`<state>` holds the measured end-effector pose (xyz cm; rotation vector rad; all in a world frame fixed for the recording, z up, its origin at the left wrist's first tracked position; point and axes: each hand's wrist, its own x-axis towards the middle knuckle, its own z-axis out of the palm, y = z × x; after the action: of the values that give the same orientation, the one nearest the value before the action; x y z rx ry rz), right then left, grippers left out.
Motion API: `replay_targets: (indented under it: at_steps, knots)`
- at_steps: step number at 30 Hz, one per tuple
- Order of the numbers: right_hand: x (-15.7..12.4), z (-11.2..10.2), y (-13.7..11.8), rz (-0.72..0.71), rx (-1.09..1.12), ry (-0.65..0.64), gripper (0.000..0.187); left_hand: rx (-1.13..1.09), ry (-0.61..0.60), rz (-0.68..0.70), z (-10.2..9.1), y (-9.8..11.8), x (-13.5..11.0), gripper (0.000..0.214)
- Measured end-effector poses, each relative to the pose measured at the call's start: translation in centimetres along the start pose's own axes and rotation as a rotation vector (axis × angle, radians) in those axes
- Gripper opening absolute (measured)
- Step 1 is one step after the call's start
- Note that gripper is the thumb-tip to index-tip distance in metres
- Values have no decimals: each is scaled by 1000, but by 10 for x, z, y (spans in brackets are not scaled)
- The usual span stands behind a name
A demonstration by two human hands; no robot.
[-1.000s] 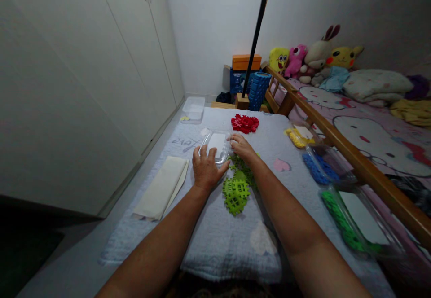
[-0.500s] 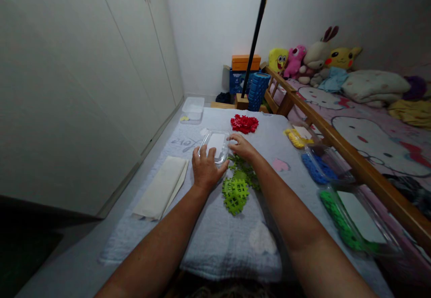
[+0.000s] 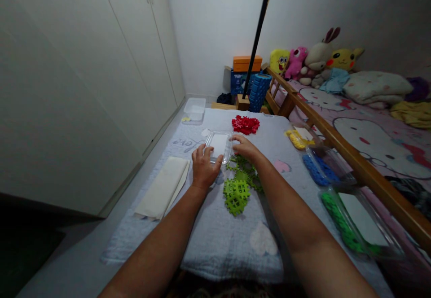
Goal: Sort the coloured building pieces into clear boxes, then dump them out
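Observation:
A clear plastic box (image 3: pixel 220 143) with a white panel lies on the cloth-covered table between my hands. My left hand (image 3: pixel 204 168) rests at its left and near edge, fingers spread and thumb apart. At the right edge, my right hand (image 3: pixel 245 147) has its bent fingertips and thumb closed on the rim. Just nearer to me is a loose pile of green lattice-like plastic pieces (image 3: pixel 236 195), partly under my right forearm. Beyond the box sits a heap of red plastic pieces (image 3: pixel 245 124).
Lidded clear boxes with yellow (image 3: pixel 298 140), blue (image 3: pixel 318 170) and green pieces (image 3: pixel 340 221) line the right side by a wooden bed rail (image 3: pixel 353 168). A folded cream cloth (image 3: pixel 163 188) lies left. An open clear container (image 3: pixel 194 109) stands far left.
The clear box has shifted slightly to the right. My left fingers have slid back from its top toward its left edge; my right hand stays at the right rim.

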<state>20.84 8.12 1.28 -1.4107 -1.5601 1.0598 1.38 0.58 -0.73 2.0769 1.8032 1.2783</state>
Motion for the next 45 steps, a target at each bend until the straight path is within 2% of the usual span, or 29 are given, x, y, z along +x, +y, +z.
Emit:
replay_targets:
  at_steps: [4, 8, 11, 15, 18, 22, 29, 37, 45]
  knots:
    - [-2, 0, -6, 61, 60, -4, 43, -92, 19, -83, 2, -10, 6, 47]
    - [-1, 1, -10, 100, 88, -50, 35, -196, -21, -139, 8, -18, 8, 65]
    - [-1, 4, -8, 11, 39, -30, 32, -237, -30, -166, 12, -22, 8, 74]
    - [-4, 9, -1, -179, -125, 99, 25, -268, -31, -186, 15, -28, 9, 79]
    - [-6, 12, 0, -251, -202, 150, 25, -268, -37, -175, 15, -30, 9, 79]
    - [-9, 16, -3, -219, -220, 146, 29, -267, -50, -169, 14, -32, 10, 79]
    - [-18, 15, -15, -211, -311, 137, 23, -336, -74, -194, 13, -32, 12, 78]
    - [-22, 16, -24, -157, -340, 131, 38, -432, -72, -230, 13, -33, 10, 83]
    - [-31, 10, -37, -132, -420, 69, 47, -530, -67, -234, 14, -33, 10, 83]
